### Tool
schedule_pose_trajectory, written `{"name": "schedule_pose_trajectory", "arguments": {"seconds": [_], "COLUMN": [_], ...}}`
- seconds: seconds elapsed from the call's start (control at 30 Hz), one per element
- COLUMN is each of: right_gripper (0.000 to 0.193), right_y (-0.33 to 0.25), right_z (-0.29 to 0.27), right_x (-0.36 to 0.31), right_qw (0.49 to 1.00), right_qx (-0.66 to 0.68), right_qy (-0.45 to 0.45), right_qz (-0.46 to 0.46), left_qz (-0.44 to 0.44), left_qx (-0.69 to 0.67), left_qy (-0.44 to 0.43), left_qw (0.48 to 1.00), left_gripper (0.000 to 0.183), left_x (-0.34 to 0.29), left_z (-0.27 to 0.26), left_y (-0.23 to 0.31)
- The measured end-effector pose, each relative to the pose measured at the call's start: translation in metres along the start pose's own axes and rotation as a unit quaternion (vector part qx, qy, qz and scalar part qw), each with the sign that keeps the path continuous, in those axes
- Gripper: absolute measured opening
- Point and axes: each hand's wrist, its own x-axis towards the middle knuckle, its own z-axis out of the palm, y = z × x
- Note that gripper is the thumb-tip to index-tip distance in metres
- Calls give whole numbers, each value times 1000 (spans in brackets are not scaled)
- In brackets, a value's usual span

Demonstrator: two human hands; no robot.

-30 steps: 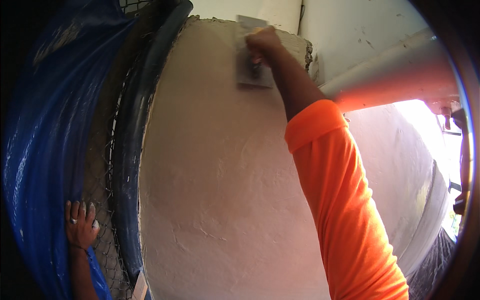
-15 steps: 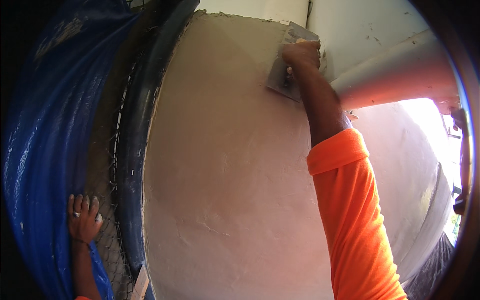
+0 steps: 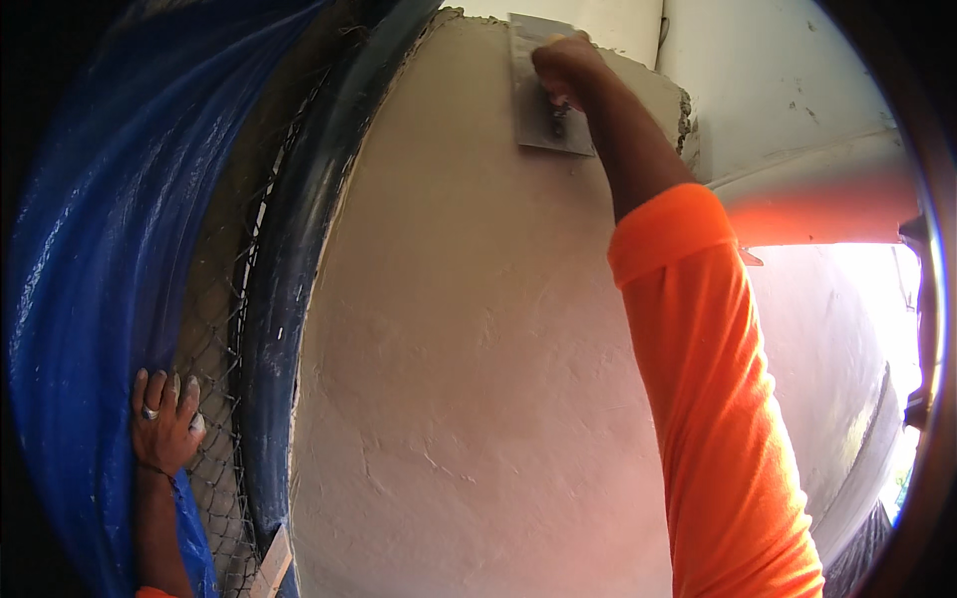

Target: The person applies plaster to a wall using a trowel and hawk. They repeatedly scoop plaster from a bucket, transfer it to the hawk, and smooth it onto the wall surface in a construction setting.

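My right hand (image 3: 568, 68) is closed round the handle of a rectangular steel plastering trowel (image 3: 533, 125). Its blade lies against the upper part of a grey-beige plastered wall (image 3: 469, 329), close to the rough top edge of the plaster. My fingers partly hide the handle. Low on the left, my left hand (image 3: 167, 424), with a ring and pale smears on its fingertips, rests with fingers extended where the blue tarp (image 3: 110, 279) meets a chain-link mesh (image 3: 214, 399). Nothing shows in that hand.
A dark curved pipe (image 3: 269, 379) runs up the wall's left side, with a wooden piece (image 3: 271, 566) at its foot. A thick pale pipe (image 3: 827, 204) crosses at the upper right. Bright daylight enters at the far right.
The trowel in my right hand has moved left and upward across the wall, and its blade has turned more upright. The view has shifted slightly. My left hand stays in place.
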Motion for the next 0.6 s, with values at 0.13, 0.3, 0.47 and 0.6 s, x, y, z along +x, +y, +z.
{"name": "schedule_pose_trajectory", "arguments": {"seconds": [0.13, 0.3, 0.47, 0.6], "right_gripper": [30, 45, 51, 50], "right_y": [-33, -34, 5, 32], "right_z": [32, 56, 37, 19], "right_x": [-8, -49, -106, -139], "right_qw": [982, 983, 982, 990], "right_qx": [-117, -67, -69, -38], "right_qy": [-92, -128, -22, 100], "right_qz": [-115, -118, -177, -91], "left_qz": [4, 7, -1, -5], "left_qx": [10, 4, 13, 8], "left_qy": [-5, -7, -3, -9], "left_qw": [1000, 1000, 1000, 1000], "left_gripper": [64, 61, 56, 58], "left_x": [-1, -1, -2, -3], "left_z": [1, 2, 5, 7], "left_y": [-1, -2, -2, 0]}}
